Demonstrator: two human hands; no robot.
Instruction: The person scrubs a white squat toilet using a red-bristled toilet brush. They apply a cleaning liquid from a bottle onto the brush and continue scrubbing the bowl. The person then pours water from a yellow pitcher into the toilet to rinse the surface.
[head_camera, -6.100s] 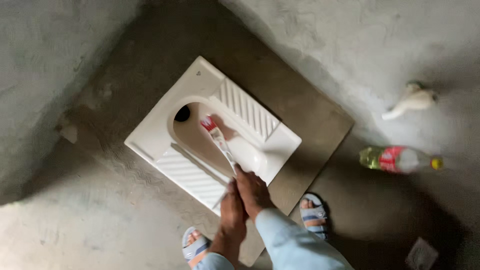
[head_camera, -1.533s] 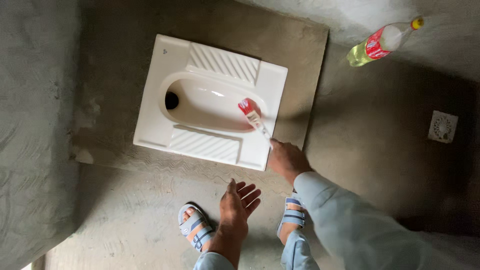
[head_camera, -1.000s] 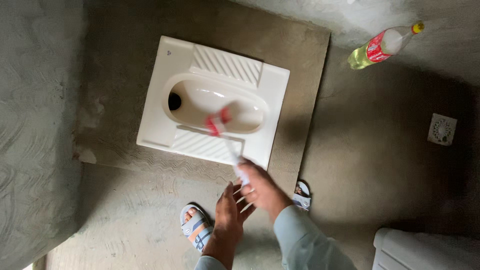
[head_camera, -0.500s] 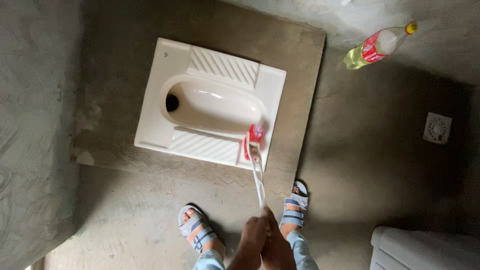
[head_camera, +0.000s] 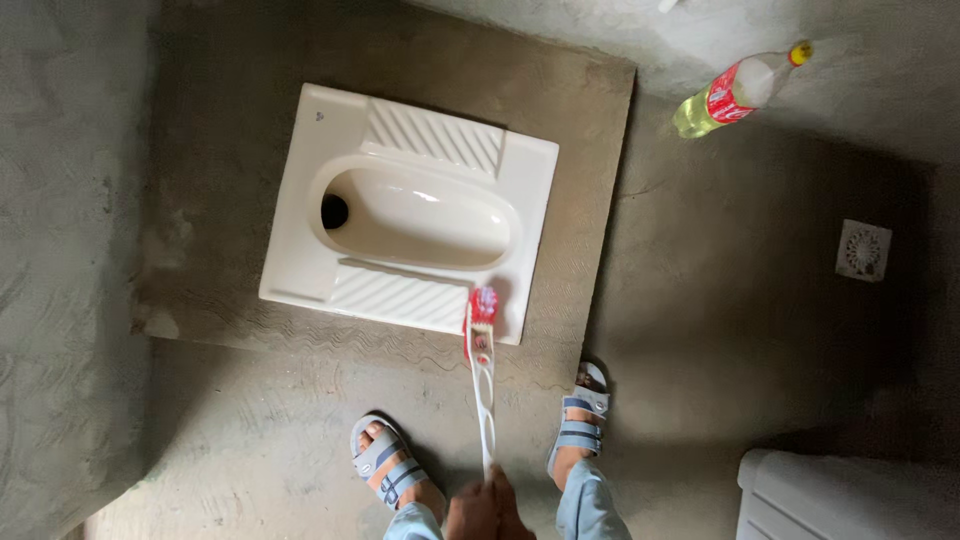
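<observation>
Toilet brush (head_camera: 482, 370) first: its red bristle head sat right at the near right corner of the white squat pan (head_camera: 310, 200), touching the edge by the ribbed footrest, while the long white handle ran straight back toward the person. Both hands met at the bottom edge of the view. The left hand (head_camera: 470, 512) and the right hand (head_camera: 508, 515) were pressed together and closed around the handle's end, though the fingers were mostly cut off by the frame.

Over at the far right lay a clear plastic bottle (head_camera: 738, 87) on its side, tilted, with a red label band round its middle, a yellow cap pointing away, and yellowish liquid pooled at its lower end. It was well apart from the pan, beyond the raised concrete slab (head_camera: 580, 200) that carried the pan.

A small square white floor drain (head_camera: 863, 250) sat in the dark patch of floor at the right, and the corner of a white ribbed container (head_camera: 850, 495) poked in at the bottom right.

Two grey strapped sandals, the left sandal (head_camera: 385, 465) and the right sandal (head_camera: 578, 420), stood on the rough cement floor (head_camera: 250, 440) either side of the handle, just short of the slab's near edge. Bare floor stretched left of the feet and between the slab and the drain.
</observation>
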